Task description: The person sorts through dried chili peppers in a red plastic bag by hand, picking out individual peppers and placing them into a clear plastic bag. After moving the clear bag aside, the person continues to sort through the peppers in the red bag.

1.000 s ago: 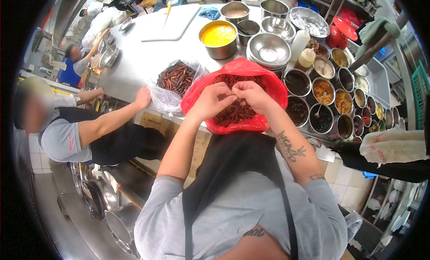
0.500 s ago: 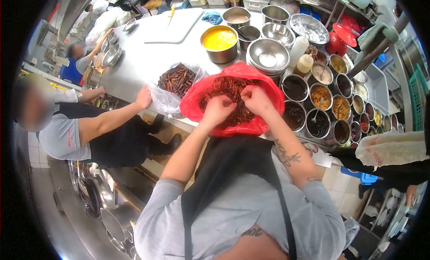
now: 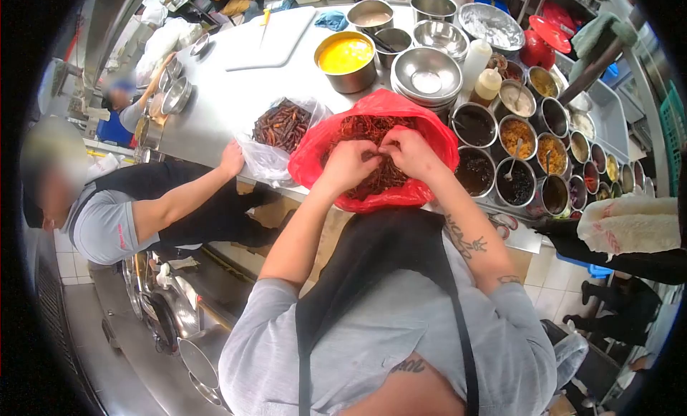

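A red plastic bag (image 3: 304, 155) stands open at the table's near edge, filled with thin, dark red dried chilies (image 3: 368, 129). My left hand (image 3: 351, 164) and my right hand (image 3: 411, 154) are over the chilies, inside the bag's mouth. Their fingertips meet in a pinch near the middle. Whatever lies between the fingers is too small and covered to make out. Left of the red bag, a clear plastic bag (image 3: 266, 162) holds larger, darker whole dried chilies (image 3: 283, 124).
Beyond the bags stand a pot of yellow liquid (image 3: 346, 56) and stacked metal bowls (image 3: 427, 76). Several ingredient tins (image 3: 517, 138) crowd the right side. A white cutting board (image 3: 268, 44) lies at the back. A co-worker's hand (image 3: 232, 158) rests on the table's left edge.
My hands have come together, the right moving left until the fingertips meet. A person at the far right has shifted. The view has tilted slightly.
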Available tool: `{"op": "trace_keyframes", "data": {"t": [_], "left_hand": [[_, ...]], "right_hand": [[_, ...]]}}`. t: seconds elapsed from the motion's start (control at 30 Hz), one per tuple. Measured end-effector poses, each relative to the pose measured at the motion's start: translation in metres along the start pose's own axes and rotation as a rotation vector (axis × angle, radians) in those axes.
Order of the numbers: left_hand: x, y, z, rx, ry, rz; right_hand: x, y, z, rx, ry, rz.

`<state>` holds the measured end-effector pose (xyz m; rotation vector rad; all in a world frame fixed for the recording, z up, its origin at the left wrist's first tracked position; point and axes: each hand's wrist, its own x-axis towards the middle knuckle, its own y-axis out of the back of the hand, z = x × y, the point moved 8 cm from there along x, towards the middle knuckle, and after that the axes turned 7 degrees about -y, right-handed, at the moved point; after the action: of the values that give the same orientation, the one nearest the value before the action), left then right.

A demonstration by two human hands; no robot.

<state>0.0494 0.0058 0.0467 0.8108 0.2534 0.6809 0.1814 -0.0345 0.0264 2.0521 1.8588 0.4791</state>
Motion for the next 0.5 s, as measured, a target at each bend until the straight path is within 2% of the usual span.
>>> {"op": "trace_keyframes", "data": {"t": [0.13,0.23,0.33,0.43,0.5], "left_hand": [[0.001,0.0,0.006,-0.12,-0.014,0.018],[0.005,-0.005,0.003,-0.14,-0.023,0.029],[0.006,0.006,0.016,-0.195,-0.105,-0.023],[0.004,0.0,0.009,-0.418,-0.144,-0.06],[0.003,-0.003,-0.005,-0.476,-0.072,-0.03]], "right_hand": [[-0.002,0.002,0.003,0.05,-0.062,-0.005],[0.001,-0.002,0.007,0.119,-0.142,-0.088],[-0.002,-0.008,0.023,0.371,-0.23,-0.253],[-0.011,-0.027,0.031,0.951,-0.28,-0.507],[-0.012,-0.024,0.031,1.102,-0.299,-0.492]]}}
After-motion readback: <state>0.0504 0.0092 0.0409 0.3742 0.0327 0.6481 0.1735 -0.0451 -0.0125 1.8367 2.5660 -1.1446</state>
